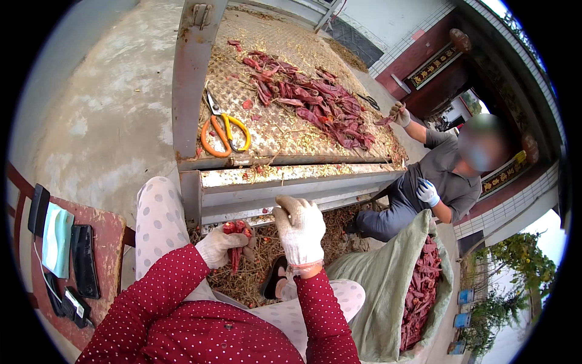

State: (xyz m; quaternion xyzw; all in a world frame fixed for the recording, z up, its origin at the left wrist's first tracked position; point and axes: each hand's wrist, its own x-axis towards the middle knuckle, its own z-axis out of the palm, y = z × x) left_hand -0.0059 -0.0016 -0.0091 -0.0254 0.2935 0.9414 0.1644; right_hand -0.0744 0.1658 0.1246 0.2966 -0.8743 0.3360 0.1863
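My left hand point(217, 247), in a white knit glove, is closed around a small bunch of dried red chili peppers point(235, 228) at lap height. To its right and a little higher, my right hand point(300, 233), gloved too, shows its back with the fingers curled. What it holds, if anything, is hidden. Ahead, a loose heap of dried chili peppers point(321, 103) lies on a metal platform point(267, 142) strewn with pale seeds. Scissors point(225, 130) with orange and yellow handles rest near the platform's left corner, blades pointing away.
A green woven sack point(370, 285) full of chili peppers stands at my right. Beyond it a co-worker point(448, 176) in gloves holds a pepper; dark scissors point(368, 101) lie nearby. A wooden stool point(109, 267) at left carries a mask and phone-like items. Stalks point(242, 288) litter the ground.
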